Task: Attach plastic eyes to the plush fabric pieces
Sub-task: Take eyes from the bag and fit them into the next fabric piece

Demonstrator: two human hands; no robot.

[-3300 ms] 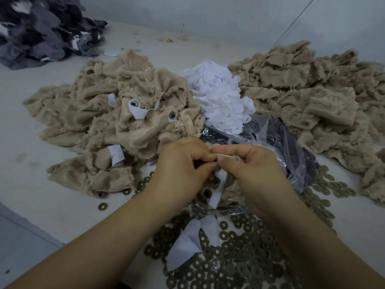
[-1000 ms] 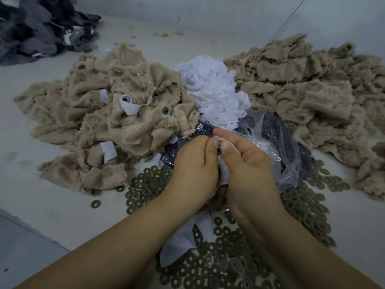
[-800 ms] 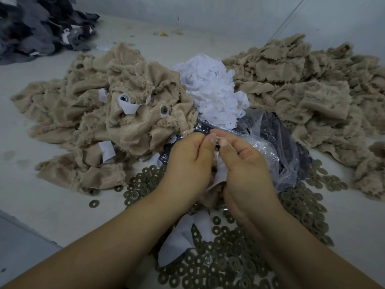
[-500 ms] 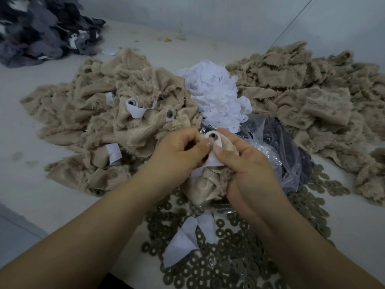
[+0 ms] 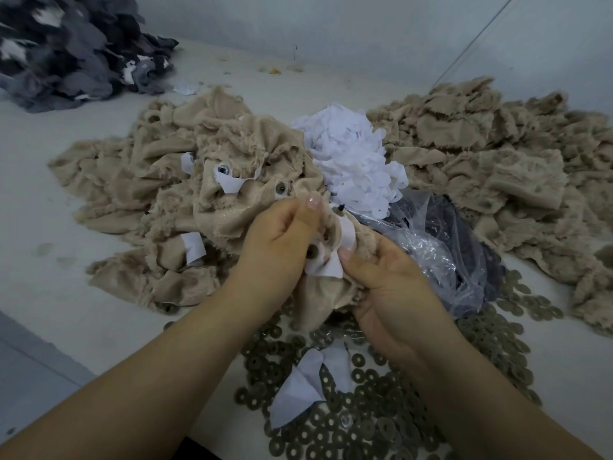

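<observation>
I hold a beige plush fabric piece (image 5: 323, 300) between both hands at the centre. My left hand (image 5: 277, 242) pinches its upper left part, thumb up. My right hand (image 5: 386, 280) grips its right side and presses a white backing patch (image 5: 326, 268) against it. A dark eye post (image 5: 339, 210) sticks up from the top of the piece, and a round washer (image 5: 311, 251) shows on the fabric by my left palm. A pile of beige pieces fitted with eyes (image 5: 199, 194) lies to the left.
A heap of white patches (image 5: 351, 154) sits behind my hands. A clear plastic bag of dark parts (image 5: 441, 257) lies to the right. Several metal washers (image 5: 381, 410) cover the table in front. More beige pieces (image 5: 497, 167) are piled at right, grey fabric (image 5: 66, 51) at far left.
The piece has turned in my hands: the eye on its white patch that faced up is now lower, and a post sticks up at the top. My right hand moved down.
</observation>
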